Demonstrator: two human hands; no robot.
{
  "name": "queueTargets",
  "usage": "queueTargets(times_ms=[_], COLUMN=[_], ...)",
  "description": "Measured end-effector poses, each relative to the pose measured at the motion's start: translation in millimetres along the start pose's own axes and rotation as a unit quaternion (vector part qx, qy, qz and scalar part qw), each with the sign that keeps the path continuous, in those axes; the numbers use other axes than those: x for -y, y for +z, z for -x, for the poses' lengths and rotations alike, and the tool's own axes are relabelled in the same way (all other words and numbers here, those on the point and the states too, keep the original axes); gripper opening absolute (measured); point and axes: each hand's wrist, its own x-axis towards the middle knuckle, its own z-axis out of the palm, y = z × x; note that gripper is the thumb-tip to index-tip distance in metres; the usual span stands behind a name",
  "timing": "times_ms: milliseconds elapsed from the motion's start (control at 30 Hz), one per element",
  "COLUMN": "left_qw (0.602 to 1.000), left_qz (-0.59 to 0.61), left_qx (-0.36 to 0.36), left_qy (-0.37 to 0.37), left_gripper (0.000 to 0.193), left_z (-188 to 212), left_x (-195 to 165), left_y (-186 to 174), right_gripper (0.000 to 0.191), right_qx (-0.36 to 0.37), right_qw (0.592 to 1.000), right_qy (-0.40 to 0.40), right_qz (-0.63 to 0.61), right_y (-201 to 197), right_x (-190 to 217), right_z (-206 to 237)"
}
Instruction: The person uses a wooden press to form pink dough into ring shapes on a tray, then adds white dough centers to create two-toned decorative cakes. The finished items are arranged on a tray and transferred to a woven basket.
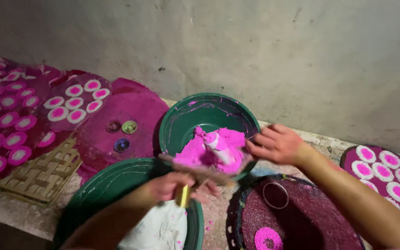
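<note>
Left hand (172, 187) has a clenched grip on a brass-handled scraper (184, 194); right hand (276, 144), fingers loose and holding nothing, steadies the green bowl (181, 122). I'd keep the scraper flat and scoop the pink paste (214, 150) in small loads.

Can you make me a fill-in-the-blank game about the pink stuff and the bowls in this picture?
1. The bowl that holds the pink dough is coloured ____.
2. The right hand rests at the rim of the ____.
3. The dough in the near bowl under the left hand is ____, not pink.
4. The round cakes on the right tray have white rims and ____ middles.

Missing words: green; bowl; white; pink
</note>
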Motion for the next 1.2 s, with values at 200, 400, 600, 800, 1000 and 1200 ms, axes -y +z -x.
queueTargets(times_ms=[200, 400, 600, 800, 1000, 1200], left_qw=[0.872, 0.806, 0.658, 0.625, 0.692, 0.724], left_qz=[-0.157, -0.237, -0.452, -0.474, -0.322, -0.256], left_qx=[-0.457, -0.508, -0.562, -0.576, -0.574, -0.582], left_qy=[0.079, 0.192, 0.219, 0.229, 0.297, 0.266], left_gripper=[0.021, 0.013, 0.016, 0.013, 0.011, 0.014], left_z=[-7.4, -0.3, 12.5, -8.0, -13.3, -16.5], left_x=[-17.2, -40.0, -65.8, -79.8, -79.6, -71.7], left_y=[-62.2, -75.0, -88.1, -89.9, -96.1, -97.0], right_gripper=[0.056, 0.046, 0.03, 0.025, 0.026, 0.064], right_qx=[-0.108, 0.152, 0.4, 0.471, 0.436, 0.368], right_qw=[0.837, 0.851, 0.73, 0.773, 0.793, 0.775], right_qy=[0.465, 0.387, 0.497, 0.345, 0.311, 0.325], right_qz=[-0.269, -0.321, -0.248, -0.247, -0.291, -0.397], right_y=[136.6, 229.1, 205.9, 232.3, 236.1, 164.9], right_x=[21.8, 48.1, 25.4, 33.8, 74.3, 106.6], right_z=[-41.7, -106.4, -113.9, -125.9, -92.8, -49.8])
